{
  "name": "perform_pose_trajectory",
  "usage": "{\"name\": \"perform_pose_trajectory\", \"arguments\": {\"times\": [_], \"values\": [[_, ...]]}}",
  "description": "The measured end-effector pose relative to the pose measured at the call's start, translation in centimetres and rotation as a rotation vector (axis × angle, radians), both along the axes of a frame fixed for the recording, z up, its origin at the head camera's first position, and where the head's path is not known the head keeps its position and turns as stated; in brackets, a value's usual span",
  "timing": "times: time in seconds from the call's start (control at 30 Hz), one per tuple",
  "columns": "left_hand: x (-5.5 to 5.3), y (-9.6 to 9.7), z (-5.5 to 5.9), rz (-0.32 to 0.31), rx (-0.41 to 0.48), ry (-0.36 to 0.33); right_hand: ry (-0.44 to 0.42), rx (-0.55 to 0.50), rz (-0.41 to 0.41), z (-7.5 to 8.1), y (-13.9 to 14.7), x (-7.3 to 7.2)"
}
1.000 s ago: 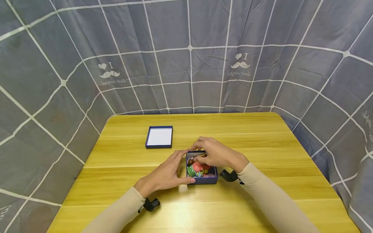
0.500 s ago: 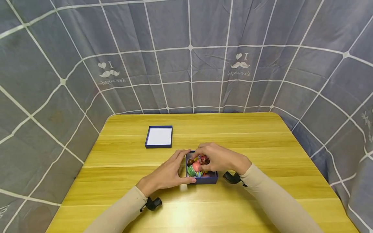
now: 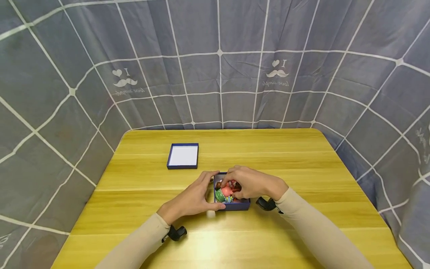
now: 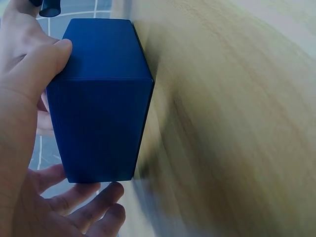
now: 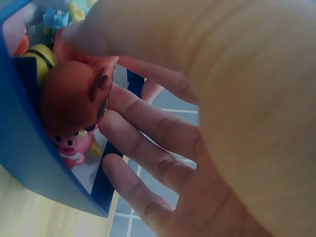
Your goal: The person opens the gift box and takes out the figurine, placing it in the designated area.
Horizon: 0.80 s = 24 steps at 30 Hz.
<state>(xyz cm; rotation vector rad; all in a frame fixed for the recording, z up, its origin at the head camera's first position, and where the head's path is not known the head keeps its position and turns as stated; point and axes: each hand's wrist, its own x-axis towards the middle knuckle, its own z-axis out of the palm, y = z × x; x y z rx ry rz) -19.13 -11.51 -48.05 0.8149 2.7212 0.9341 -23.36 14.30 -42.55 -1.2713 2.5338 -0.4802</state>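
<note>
A small dark blue box [image 3: 236, 206] stands uncovered on the table, filled with colourful toy figures. My left hand [image 3: 191, 198] grips its left side, thumb on the near wall and fingers at the far corner. The left wrist view shows that thumb against the blue box [image 4: 101, 128]. Inside the box, my right hand [image 3: 252, 183] pinches a coral-pink toy figure [image 3: 227, 191], partly hidden by the fingers. Beside it lies a green toy [image 3: 220, 196]. The right wrist view shows a brown-headed figure [image 5: 69, 96] and a pink figure with eyes [image 5: 71, 148] close to the fingers.
A shallow blue lid [image 3: 183, 167], white inside, lies on the wooden table [image 3: 285, 149] behind and left of the box. Grey checked curtains [image 3: 201, 74] hang behind and at both sides. Each wrist carries a black camera mount [image 3: 176, 233].
My right hand has shifted slightly nearer within the box, its thumb moving towards the right wall and its fingers onto the coral-pink figure. The left hand stays on the box.
</note>
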Motion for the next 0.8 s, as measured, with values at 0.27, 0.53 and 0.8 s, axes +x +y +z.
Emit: {"name": "perform_pose_trajectory", "arguments": {"times": [0.27, 0.53, 0.8], "values": [[-0.12, 0.08, 0.19, -0.005, -0.009, -0.009, 0.055, 0.022, 0.018, -0.15, -0.40, 0.03], [-0.38, 0.15, 0.11, -0.014, -0.003, 0.001, 0.072, 0.030, 0.031, -0.31, -0.53, -0.07], [-0.42, 0.07, 0.18, -0.007, 0.012, -0.019, 0.045, 0.018, 0.039, -0.22, -0.47, -0.12]]}}
